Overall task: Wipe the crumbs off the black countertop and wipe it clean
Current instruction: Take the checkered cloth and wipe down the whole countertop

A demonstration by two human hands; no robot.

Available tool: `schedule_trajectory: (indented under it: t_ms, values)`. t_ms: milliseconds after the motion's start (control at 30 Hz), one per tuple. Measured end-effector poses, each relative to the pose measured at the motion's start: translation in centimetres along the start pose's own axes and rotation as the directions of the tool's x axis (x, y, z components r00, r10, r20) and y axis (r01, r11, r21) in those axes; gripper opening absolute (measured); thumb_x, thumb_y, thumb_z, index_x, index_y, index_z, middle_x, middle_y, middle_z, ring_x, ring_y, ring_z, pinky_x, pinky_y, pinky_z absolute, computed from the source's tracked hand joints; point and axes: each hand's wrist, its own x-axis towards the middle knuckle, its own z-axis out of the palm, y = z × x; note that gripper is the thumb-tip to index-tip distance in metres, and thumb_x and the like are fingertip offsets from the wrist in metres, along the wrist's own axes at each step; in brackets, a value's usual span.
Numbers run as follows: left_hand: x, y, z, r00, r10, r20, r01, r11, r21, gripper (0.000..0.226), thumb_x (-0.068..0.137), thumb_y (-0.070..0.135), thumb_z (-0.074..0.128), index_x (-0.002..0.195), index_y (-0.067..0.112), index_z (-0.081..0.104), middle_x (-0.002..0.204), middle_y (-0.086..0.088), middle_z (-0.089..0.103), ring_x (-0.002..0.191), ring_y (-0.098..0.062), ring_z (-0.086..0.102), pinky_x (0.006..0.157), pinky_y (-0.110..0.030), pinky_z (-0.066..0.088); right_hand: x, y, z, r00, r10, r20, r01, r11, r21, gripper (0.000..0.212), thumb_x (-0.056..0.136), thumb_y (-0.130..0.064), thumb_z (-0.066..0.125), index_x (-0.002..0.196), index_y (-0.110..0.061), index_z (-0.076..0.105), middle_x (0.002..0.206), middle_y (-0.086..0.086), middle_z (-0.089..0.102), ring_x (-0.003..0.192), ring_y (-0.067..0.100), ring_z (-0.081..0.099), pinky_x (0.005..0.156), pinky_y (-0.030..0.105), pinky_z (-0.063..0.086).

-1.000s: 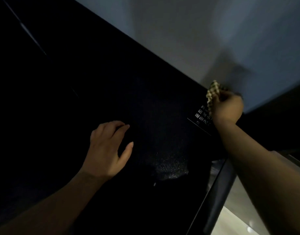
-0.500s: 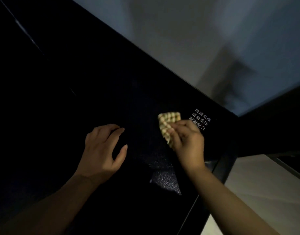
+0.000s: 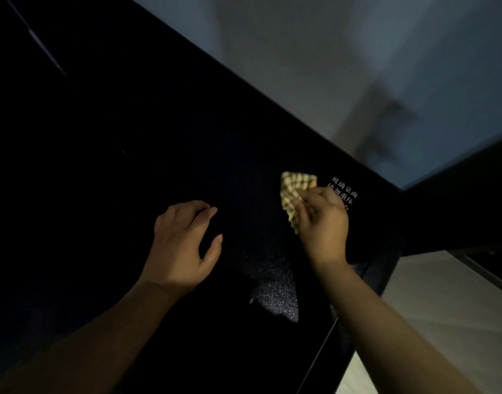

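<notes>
1. The right hand (image 3: 323,223) pinches a small checked cloth (image 3: 294,189) between thumb and curled fingers. The cloth's free corner fans out past the fingertips, on or just over the black countertop (image 3: 130,143) near its far right corner.
2. The left hand (image 3: 181,245) is palm down over the middle of the countertop, fingers loosely curled and holding nothing. Whether it touches the surface cannot be told.
3. White printed characters (image 3: 347,192) sit just beside the cloth, partly hidden by the right hand.
4. A patch of pale specks (image 3: 275,294), likely the crumbs, shows in a lit wedge between the two forearms, close to the countertop's right edge.
5. Beyond that edge lies a pale floor (image 3: 443,322).
6. Risk: a stroke towards the right edge probably sends crumbs onto the floor.
7. Risk: the bunched cloth offers little flat face, so it may skip specks.
8. Risk: the dim light hides crumbs elsewhere on the black surface, and the bare left hand may leave smears.
</notes>
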Motion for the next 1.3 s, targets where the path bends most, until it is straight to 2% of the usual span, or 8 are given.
schedule_trajectory:
  t_ms: [167,300,433,667,767,867,1033,1300]
  values:
    - [0.0,0.2,-0.2,1.000,-0.020,0.019,0.020,1.000,0.004,0.050,0.086,0.041,0.046,0.123,0.009,0.059,0.122,-0.006,0.053,0.114,-0.024,0.045,0.093,-0.040,0.036,-4.4,-2.8,-2.2,0.978,0.064,0.198,-0.112,0.963,0.245,0.012,0.083,-0.010,0.073,0.092,-0.018,0.077,0.088,-0.011,0.063,0.082,0.003,0.061,0.073,0.011,0.044]
    - [-0.1,0.0,-0.1,1.000,0.003,-0.021,-0.003,1.000,-0.001,0.046,0.086,0.038,0.050,0.121,0.009,0.060,0.120,-0.005,0.054,0.112,-0.024,0.046,0.091,-0.041,0.038,-2.2,-2.2,-2.2,0.996,0.090,-0.006,-0.087,0.983,0.163,0.017,0.083,-0.010,0.072,0.099,-0.014,0.075,0.095,-0.003,0.061,0.092,0.014,0.060,0.082,0.023,0.047]
    - [-0.2,0.0,0.0,1.000,0.010,-0.028,-0.010,1.000,0.002,0.046,0.087,0.037,0.049,0.120,0.008,0.060,0.120,-0.006,0.054,0.112,-0.025,0.046,0.089,-0.041,0.038,-0.7,-1.2,0.3,0.969,0.225,-0.101,-0.221,0.974,0.049,0.021,0.082,-0.016,0.072,0.103,-0.014,0.075,0.102,0.003,0.061,0.097,0.025,0.059,0.083,0.027,0.048]
    - [-0.2,-0.1,-0.2,1.000,-0.003,0.004,0.003,0.998,-0.066,0.044,0.089,0.034,0.043,0.121,0.009,0.058,0.118,-0.005,0.052,0.110,-0.022,0.045,0.094,-0.039,0.039,-9.2,-5.1,0.5,0.996,0.025,0.081,-0.033,0.993,0.110,0.019,0.084,-0.018,0.066,0.100,-0.018,0.076,0.092,-0.005,0.058,0.085,0.018,0.056,0.074,0.026,0.047]
    - [-0.2,-0.4,-0.6,0.999,-0.045,-0.031,0.038,0.980,-0.195,0.037,0.092,0.027,0.043,0.117,0.008,0.062,0.116,-0.005,0.055,0.110,-0.020,0.048,0.095,-0.023,0.034,-11.6,-6.3,-0.5,0.989,0.045,0.144,-0.076,0.972,0.220,0.018,0.084,-0.017,0.067,0.100,-0.020,0.076,0.091,-0.009,0.057,0.086,0.016,0.058,0.074,0.030,0.050]
    - [-0.3,-0.8,-1.7,0.996,-0.081,-0.044,0.066,0.960,-0.273,0.028,0.093,0.020,0.053,0.118,0.011,0.062,0.116,-0.001,0.056,0.111,-0.014,0.047,0.091,-0.010,0.028,-8.9,-5.6,-1.1,0.998,0.061,0.011,-0.062,0.983,0.172,0.016,0.084,-0.011,0.070,0.098,-0.015,0.075,0.093,-0.002,0.059,0.087,0.020,0.059,0.077,0.030,0.048]
    - [-3.9,-2.5,-4.0,1.000,0.023,0.022,-0.019,0.988,-0.152,0.036,0.093,0.028,0.052,0.122,0.009,0.060,0.120,-0.002,0.057,0.113,-0.017,0.050,0.097,-0.030,0.040,-6.4,-4.5,1.3,0.988,0.147,-0.049,-0.148,0.989,-0.018,0.019,0.086,-0.015,0.070,0.105,-0.014,0.074,0.103,0.003,0.060,0.098,0.022,0.055,0.080,0.018,0.036]
    - [-11.7,-8.6,-7.1,0.988,0.024,0.150,-0.044,0.991,0.127,0.054,0.091,0.042,0.041,0.129,0.006,0.056,0.135,-0.011,0.050,0.127,-0.031,0.043,0.107,-0.053,0.031,-15.4,-9.3,1.9,0.999,0.024,0.025,-0.025,0.999,0.036,0.027,0.082,-0.005,0.072,0.106,-0.017,0.074,0.095,-0.003,0.057,0.087,0.014,0.050,0.076,0.007,0.036]
